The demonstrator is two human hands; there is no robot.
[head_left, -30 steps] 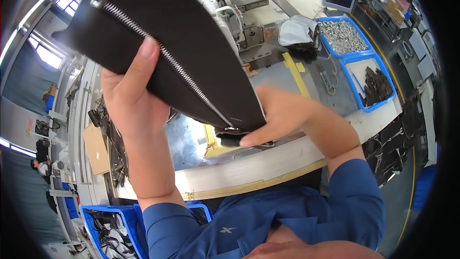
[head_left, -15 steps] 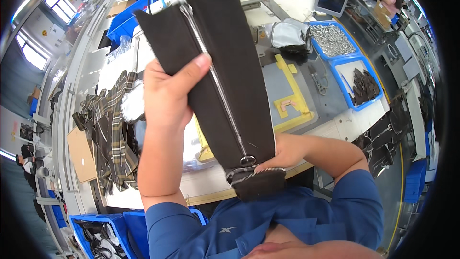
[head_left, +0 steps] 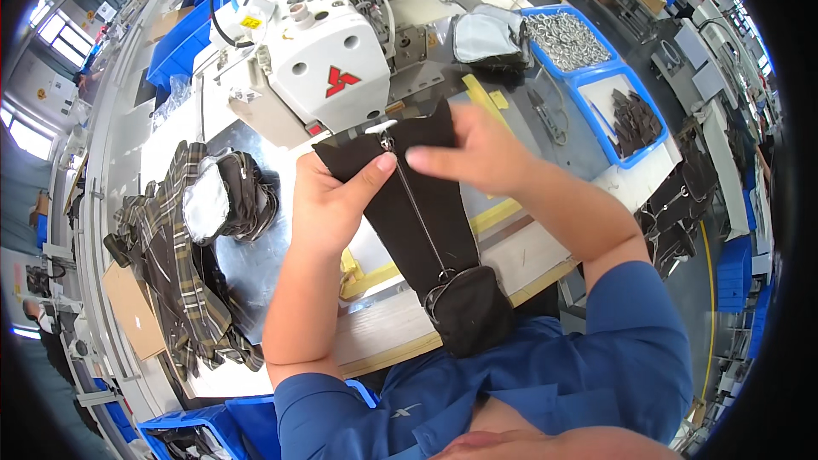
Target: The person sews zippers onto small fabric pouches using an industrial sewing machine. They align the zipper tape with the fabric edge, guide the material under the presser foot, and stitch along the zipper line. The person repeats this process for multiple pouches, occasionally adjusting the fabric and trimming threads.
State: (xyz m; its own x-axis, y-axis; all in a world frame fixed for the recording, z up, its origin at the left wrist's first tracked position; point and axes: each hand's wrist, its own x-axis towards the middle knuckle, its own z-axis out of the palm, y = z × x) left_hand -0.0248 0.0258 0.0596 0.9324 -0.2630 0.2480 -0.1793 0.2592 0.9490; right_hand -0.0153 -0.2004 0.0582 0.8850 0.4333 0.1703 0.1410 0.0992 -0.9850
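A long black fabric piece point(head_left: 439, 234) with a metal zipper down its middle hangs between my hands and my body. Its lower end widens into a small rounded black pouch point(head_left: 473, 311) that rests near my shirt. My left hand point(head_left: 336, 200) grips the top left edge, its thumb lying on the fabric beside the zipper pull point(head_left: 388, 141). At the top right edge is my right hand point(head_left: 486, 152), slightly blurred. Its fingers go behind the cloth and its thumb stretches toward the zipper in front. The hidden fingertips of both hands lie behind the fabric.
A white industrial sewing machine point(head_left: 324, 60) stands just beyond my hands. Blue trays hold metal hardware point(head_left: 567, 41) and dark fabric pieces point(head_left: 637, 123) at right. Plaid cloth point(head_left: 170, 255) and a stack of dark pouches point(head_left: 234, 196) lie at left. A yellow-edged template point(head_left: 490, 102) lies behind my right hand.
The fabric piece has come down and lies lower before the machine. My right hand has moved from the pouch end up to the top right edge. My left hand has shifted near the zipper's top.
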